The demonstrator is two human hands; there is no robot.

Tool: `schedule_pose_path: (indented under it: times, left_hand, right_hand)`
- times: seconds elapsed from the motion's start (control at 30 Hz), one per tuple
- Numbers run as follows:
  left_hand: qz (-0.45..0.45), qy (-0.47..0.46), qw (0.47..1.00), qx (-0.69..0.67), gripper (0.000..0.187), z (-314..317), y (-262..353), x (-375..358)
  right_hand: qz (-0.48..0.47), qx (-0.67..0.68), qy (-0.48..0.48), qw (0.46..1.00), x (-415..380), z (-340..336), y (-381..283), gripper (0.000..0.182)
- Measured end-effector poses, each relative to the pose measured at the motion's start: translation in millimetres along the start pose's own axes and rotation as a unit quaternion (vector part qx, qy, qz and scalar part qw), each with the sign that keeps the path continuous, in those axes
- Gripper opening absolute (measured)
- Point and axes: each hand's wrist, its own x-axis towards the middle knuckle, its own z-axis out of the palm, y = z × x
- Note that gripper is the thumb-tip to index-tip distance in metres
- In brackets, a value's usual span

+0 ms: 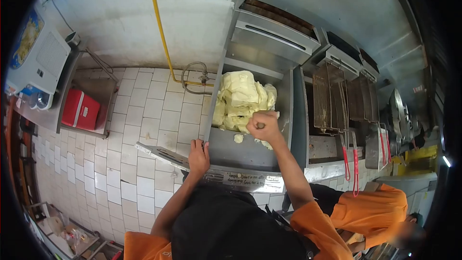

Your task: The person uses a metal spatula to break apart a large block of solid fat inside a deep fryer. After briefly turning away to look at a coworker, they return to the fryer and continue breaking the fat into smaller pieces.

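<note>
Large pale yellow blocks (239, 88) lie heaped in a metal fryer tub (231, 149), with small crumbs near them. My right hand (263, 126) is closed in a fist round a short handle at the right front of the heap; the rest of the tool is hidden. My left hand (198, 156) rests on the tub's left front edge, its fingers apart and holding nothing.
Wire baskets (329, 97) with red handles (355, 171) hang at the right. A co-worker in an orange shirt (373, 209) is at lower right. A yellow pipe (161, 24) runs down the wall. A red cooler (81, 110) sits on the left shelf.
</note>
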Motion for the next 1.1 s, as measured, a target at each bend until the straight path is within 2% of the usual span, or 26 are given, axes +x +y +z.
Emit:
schedule_pose_path:
  times: [0.13,0.2,0.27,0.47,0.6,0.73,0.8,0.93,1.03,1.1]
  left_hand:
    - [-0.003,-0.004,1.0,0.023,0.024,1,5,0]
    - [0.016,0.013,0.999,0.033,0.024,1,5,0]
    - [0.018,0.008,0.999,0.045,0.024,1,6,2]
    - [0.028,0.007,0.998,0.057,0.025,3,6,0]
    - [0.055,0.032,0.996,0.057,0.025,7,-3,-4]
    - [0.042,0.038,0.997,0.057,0.025,8,-4,-8]
    - [0.061,0.026,0.997,0.048,0.024,8,-7,-4]
    - [0.075,0.043,0.995,0.049,0.023,7,-7,-4]
    - [0.062,0.033,0.997,0.03,0.023,9,-7,-2]
    - [0.052,0.012,0.998,0.01,0.024,7,-8,-4]
  right_hand:
    - [-0.024,0.018,-0.033,0.999,-30,23,31,0.029]
    - [-0.036,-0.019,-0.016,0.999,-44,29,39,0.028]
    - [-0.036,0.006,0.014,0.999,-55,30,57,0.031]
    - [-0.002,-0.038,0.051,0.998,-75,16,82,0.026]
    - [0.038,-0.046,0.073,0.996,-85,-6,59,0.027]
    - [0.025,-0.056,0.074,0.995,-93,-7,33,0.029]
    - [-0.065,-0.067,0.097,0.991,-75,3,-3,0.028]
    - [-0.114,-0.1,0.107,0.983,-34,-1,-71,0.033]
    - [-0.151,-0.104,0.127,0.975,-11,-30,-109,0.03]
    - [-0.185,-0.057,0.167,0.967,1,-51,-127,0.023]
